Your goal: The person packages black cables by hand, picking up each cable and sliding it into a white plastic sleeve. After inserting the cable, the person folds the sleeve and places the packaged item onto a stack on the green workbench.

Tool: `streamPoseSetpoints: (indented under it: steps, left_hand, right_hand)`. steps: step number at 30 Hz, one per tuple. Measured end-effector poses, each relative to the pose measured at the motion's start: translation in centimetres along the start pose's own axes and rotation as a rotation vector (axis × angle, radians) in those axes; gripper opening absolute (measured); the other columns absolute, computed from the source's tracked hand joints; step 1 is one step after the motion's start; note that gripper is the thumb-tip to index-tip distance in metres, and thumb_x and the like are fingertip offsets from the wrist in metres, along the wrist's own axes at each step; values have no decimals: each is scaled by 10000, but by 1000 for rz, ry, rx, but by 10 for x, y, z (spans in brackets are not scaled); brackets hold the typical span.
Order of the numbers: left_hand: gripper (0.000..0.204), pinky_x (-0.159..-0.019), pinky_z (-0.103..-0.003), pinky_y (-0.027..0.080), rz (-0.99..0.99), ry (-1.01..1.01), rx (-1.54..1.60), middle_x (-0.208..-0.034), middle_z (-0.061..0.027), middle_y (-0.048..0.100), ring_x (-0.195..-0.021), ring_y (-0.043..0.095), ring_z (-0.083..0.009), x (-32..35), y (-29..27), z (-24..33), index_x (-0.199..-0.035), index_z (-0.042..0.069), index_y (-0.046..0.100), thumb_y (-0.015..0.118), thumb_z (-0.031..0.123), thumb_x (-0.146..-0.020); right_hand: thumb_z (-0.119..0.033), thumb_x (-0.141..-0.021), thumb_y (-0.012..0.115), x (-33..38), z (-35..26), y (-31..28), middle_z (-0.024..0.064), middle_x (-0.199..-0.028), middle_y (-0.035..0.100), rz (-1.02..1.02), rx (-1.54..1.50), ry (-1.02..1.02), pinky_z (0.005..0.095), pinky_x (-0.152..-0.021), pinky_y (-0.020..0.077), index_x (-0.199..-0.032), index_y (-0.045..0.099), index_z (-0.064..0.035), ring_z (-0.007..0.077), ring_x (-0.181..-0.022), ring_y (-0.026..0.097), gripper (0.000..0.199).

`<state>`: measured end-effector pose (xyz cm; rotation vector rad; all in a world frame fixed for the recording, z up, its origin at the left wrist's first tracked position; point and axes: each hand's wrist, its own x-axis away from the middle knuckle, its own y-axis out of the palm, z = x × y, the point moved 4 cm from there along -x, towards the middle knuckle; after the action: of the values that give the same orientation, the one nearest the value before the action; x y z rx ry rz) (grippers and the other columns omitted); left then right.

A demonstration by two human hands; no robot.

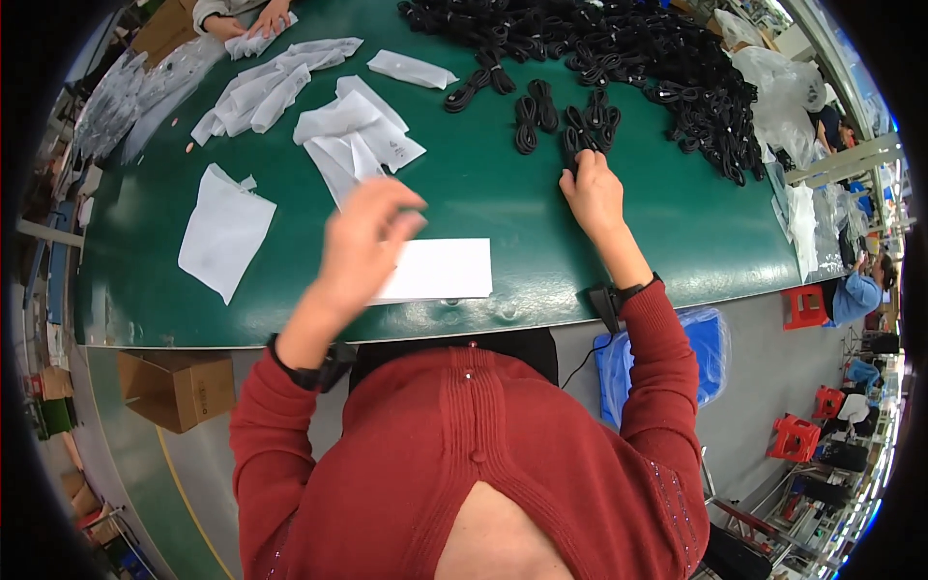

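My right hand [594, 196] has its fingers closed on the near end of a coiled black cable [572, 137], at the front of the loose coils. Smeared by motion, my left hand [362, 242] hovers above the left end of a stack of white paper [445, 269]; its fingers are bent, and whether anything is between them cannot be made out. Just beyond that hand lie crumpled white plastic bags [356, 135]. A single flat white bag [227, 232] rests farther left. Two more coiled black cables [535, 114] lie beside the one I touch.
A large heap of coiled black cables [599, 39] covers the far right of the green table [483, 193]. Another person's hands [253, 21] handle a white bag at the far left. Below the edge are a cardboard box [179, 387] and a lined blue bin [706, 358].
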<state>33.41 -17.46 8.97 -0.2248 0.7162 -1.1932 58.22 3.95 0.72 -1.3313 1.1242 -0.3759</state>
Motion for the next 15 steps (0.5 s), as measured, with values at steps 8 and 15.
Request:
streamPoseSetpoints:
  steps: [8, 15]
  left_hand:
    - [117, -692, -361, 501, -148, 231, -141, -864, -104, 568, -747, 601, -271, 38, 75, 0, -899, 20, 627, 698, 23, -806]
    - [99, -642, -309, 467, -176, -35, -10, -823, -89, 554, -689, 569, -201, 38, 81, -11, -873, 4, 599, 687, 23, -831]
  right_hand:
    - [-9, -849, 617, 68, -51, -46, 63, -779, 598, -251, -891, 308, 257, -625, 474, -1014, 618, 16, 132, -690, 593, 168]
    - [56, -806, 625, 103, -69, -88, 71, -825, 592, -198, -741, -9, 255, -619, 463, -999, 613, 22, 136, -719, 594, 197]
